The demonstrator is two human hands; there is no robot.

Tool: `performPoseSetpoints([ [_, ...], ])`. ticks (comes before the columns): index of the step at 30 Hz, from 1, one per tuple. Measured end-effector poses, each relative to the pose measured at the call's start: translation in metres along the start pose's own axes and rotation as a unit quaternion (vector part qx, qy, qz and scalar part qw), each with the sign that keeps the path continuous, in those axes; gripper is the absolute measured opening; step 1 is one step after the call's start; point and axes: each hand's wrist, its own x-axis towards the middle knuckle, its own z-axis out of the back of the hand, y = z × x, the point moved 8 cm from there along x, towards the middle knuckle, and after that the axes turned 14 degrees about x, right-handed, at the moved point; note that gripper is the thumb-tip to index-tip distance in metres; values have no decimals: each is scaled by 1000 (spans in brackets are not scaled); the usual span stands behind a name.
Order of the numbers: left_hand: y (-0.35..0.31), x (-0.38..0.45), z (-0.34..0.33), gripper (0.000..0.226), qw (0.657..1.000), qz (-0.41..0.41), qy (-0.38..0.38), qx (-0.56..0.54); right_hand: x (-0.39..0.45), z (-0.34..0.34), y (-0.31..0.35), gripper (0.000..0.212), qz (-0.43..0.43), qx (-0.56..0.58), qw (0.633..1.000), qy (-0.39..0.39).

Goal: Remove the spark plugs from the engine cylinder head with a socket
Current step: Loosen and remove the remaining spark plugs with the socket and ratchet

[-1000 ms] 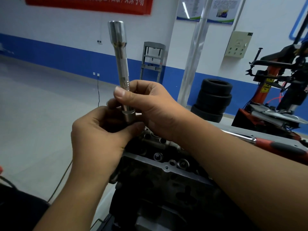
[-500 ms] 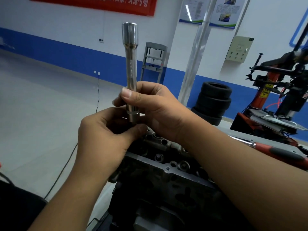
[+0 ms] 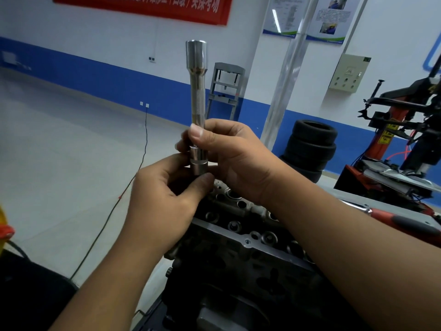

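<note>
Far left, at the frame's edge: a sliver of something yellow and red (image 3: 4, 225), too cropped to name. Trailing across the pale floor, a thin black cable (image 3: 124, 189) down from a wall outlet.

Next, the left hand (image 3: 164, 201), raised above the engine, fingers and thumb curled round the short lower socket (image 3: 198, 166) and pinching it, probably to steady it while the two pieces are joined or parted. Standing upright out of that socket, the long chrome extension bar (image 3: 197, 101), knurled along its middle and flared at the top end, held clear of the work rather than seated in a plug well. No spark plug visible in the tool.

Just right of the bar, the right hand (image 3: 229, 154), thumb and fingers wrapped round the bar's lower part directly above the socket, clenched on it; likely pulling or twisting one piece against the other.

Below both hands, the engine cylinder head (image 3: 241, 237), dark and greasy, with round bores along its top; impossible to tell whether plugs sit in any of them.

Further right, resting flat on the grey bench (image 3: 353, 195) near the head: a red-handled ratchet wrench (image 3: 391, 217), within reach for the turning step. Behind it, stacked tyres (image 3: 310, 149), then a red tyre-changing machine (image 3: 405, 130) at far right.
</note>
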Motion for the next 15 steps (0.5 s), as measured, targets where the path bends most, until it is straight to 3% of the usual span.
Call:
performPoseSetpoints([
  [2,-1,1,-3,39,1000,-6,27,-11,0,1,1,15,-1,-2,1000,-6],
  [5,2,3,0,44,1000,6,1,11,0,1,1,16,-3,10,1000,-8],
  [9,5,0,7,32,998,29,-59,14,0,2,1,13,5,14,1000,-11],
  [15,-2,2,0,15,998,-19,-5,-66,0,2,6,13,31,7,999,-23],
])
